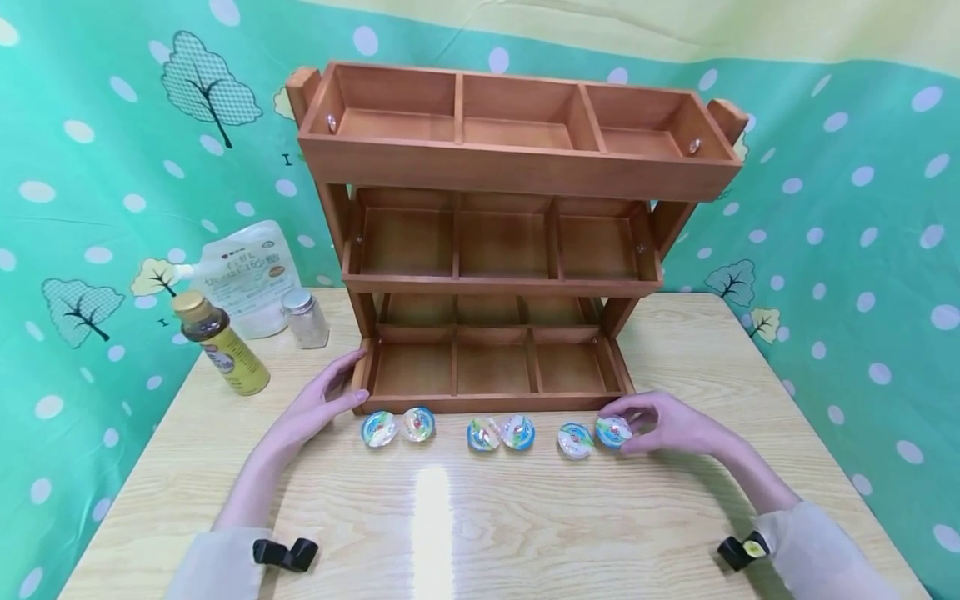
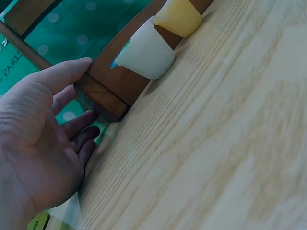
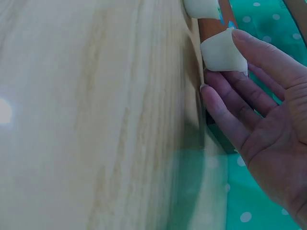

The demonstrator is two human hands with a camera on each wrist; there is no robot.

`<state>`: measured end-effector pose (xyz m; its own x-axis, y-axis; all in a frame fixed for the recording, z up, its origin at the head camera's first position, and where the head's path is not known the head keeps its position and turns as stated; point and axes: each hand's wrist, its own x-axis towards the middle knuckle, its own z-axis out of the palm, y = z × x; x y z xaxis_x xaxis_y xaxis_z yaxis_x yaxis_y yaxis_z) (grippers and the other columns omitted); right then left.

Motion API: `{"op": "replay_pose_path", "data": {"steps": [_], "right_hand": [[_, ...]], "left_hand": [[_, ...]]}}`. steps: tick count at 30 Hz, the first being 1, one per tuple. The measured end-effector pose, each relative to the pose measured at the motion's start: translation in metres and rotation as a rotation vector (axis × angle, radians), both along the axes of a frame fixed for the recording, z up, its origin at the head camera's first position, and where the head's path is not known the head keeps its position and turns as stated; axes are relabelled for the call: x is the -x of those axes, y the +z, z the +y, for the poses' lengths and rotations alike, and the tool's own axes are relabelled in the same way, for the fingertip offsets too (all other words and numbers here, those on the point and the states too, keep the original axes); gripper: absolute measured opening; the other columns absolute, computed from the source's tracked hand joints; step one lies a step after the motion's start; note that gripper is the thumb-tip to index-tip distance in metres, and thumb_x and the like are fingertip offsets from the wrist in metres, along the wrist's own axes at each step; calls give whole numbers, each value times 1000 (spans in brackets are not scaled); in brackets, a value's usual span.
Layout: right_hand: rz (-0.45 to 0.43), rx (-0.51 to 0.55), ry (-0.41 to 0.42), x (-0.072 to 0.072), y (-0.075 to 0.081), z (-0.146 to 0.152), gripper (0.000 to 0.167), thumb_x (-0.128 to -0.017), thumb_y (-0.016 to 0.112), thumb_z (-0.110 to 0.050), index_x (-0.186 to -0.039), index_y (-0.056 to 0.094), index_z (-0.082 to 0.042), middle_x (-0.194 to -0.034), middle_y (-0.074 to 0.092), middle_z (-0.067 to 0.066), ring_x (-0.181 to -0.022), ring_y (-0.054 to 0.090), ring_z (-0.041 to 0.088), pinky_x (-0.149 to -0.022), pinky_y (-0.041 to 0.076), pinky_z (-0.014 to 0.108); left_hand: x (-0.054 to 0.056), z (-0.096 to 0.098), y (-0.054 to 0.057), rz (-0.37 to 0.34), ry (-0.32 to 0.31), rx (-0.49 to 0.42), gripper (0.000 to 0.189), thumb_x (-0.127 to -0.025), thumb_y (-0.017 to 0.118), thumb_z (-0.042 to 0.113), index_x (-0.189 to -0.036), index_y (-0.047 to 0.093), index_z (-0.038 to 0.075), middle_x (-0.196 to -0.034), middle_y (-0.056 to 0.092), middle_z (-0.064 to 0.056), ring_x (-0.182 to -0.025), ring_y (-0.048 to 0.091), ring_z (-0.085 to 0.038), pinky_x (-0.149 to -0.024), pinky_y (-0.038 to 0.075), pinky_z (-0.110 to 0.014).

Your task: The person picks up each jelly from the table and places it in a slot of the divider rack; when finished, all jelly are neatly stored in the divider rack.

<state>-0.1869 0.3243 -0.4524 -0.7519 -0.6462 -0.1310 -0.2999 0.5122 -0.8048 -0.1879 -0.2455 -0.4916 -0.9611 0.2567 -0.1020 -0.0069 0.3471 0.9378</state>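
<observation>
My right hand (image 1: 663, 423) is at the right end of a row of small jelly cups, its thumb and fingers around the last jelly cup (image 1: 613, 432). In the right wrist view that cup shows a pale white body (image 3: 223, 51), with the thumb at its rim. My left hand (image 1: 318, 404) is at the front left corner of a brown wooden three-tier shelf (image 1: 491, 404). Its thumb lies by the front board and its relaxed fingers lie along the side; it holds no cup. Nearest to it are a white cup (image 2: 148, 50) and a yellow cup (image 2: 180, 17).
More cups with blue printed lids, such as this middle cup (image 1: 517, 432), stand in pairs before the shelf. Each tier has three compartments. Back left are a brown-and-yellow bottle (image 1: 225, 346), a silver-lidded shaker (image 1: 306, 318) and a white pouch (image 1: 251, 279). A dotted green cloth (image 1: 847, 250) hangs behind.
</observation>
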Motion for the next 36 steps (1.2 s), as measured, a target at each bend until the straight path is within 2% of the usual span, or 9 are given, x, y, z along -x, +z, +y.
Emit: {"op": "replay_pose_path", "data": {"steps": [7,13,20,24,32,36], "right_hand": [[16,8,-13,2,14,7,47,-87,83,-16,-131,68,-8,-131,69,18,-103,72,7,-90,62,25],[53,29,-11,11,35,5,46,-87,82,-11,-131,68,-7,-125,73,11,-100,72,9,-88,62,25],[94,8,-105,21,58,-18,47,-88,82,-17,-132,68,-15,-126,73,5,-100,70,12,-90,59,22],[127,-15,-153,28,63,-35,48,-88,83,-21,-133,68,-17,-122,73,3,-97,68,12,-87,59,21],[120,54,-191,41,66,-80,51,-85,86,-22,-132,69,-15,-113,74,5,-96,69,15,-86,60,21],[116,100,-192,50,61,-111,50,-84,87,-21,-131,70,-15,-112,76,6,-97,69,18,-85,60,22]], "left_hand": [[0,1,-1,-11,9,1,76,-101,65,32,-165,24,23,-173,18,-12,-161,13,-41,-128,13,-68],[0,0,-1,-12,-2,-11,76,-102,64,31,-165,24,22,-174,16,-12,-161,12,-41,-128,13,-67],[-1,0,1,-23,5,1,78,-101,66,32,-165,23,21,-174,15,-13,-161,11,-42,-127,14,-68],[-1,0,2,-32,2,9,78,-101,66,34,-165,23,23,-174,15,-12,-161,11,-42,-127,14,-69],[-2,-1,2,-31,-12,-21,76,-102,64,31,-165,22,22,-175,13,-12,-161,9,-42,-127,13,-68],[-2,0,1,-24,-14,-31,76,-102,64,30,-165,22,21,-174,14,-12,-161,10,-42,-128,13,-67]]}}
